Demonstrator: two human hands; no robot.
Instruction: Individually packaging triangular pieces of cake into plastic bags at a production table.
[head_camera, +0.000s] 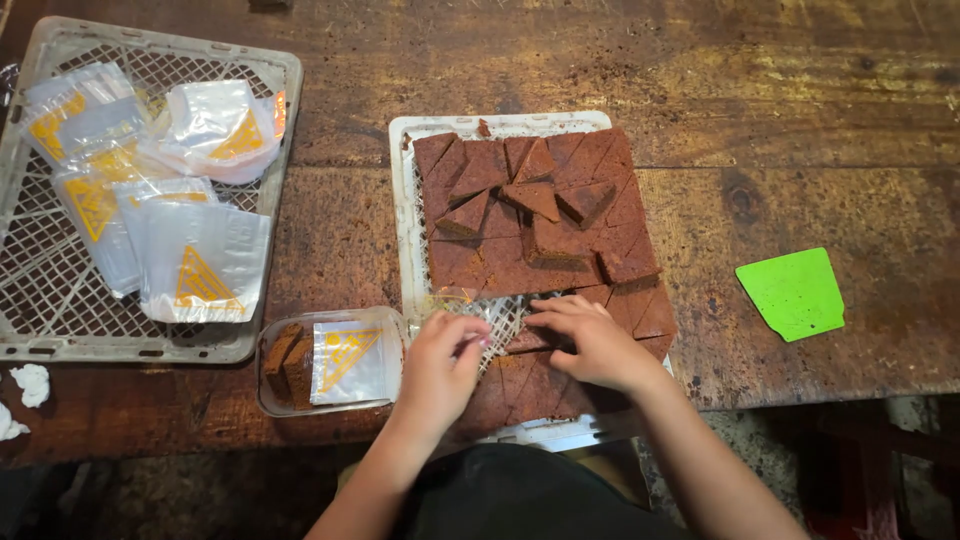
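The left hand (440, 362) pinches a small clear plastic bag (462, 303) between thumb and fingers, its grip closed on the bag's edge. The right hand (590, 340) lies with fingers curled on a dark brown triangular cake piece (532, 340); whether it actually clasps the piece cannot be told. That piece sits at the near edge of a white mesh tray (405, 215) on the wooden counter (780, 120), among many like triangles, matte and crumbly, some stacked loosely on the flat cut slab
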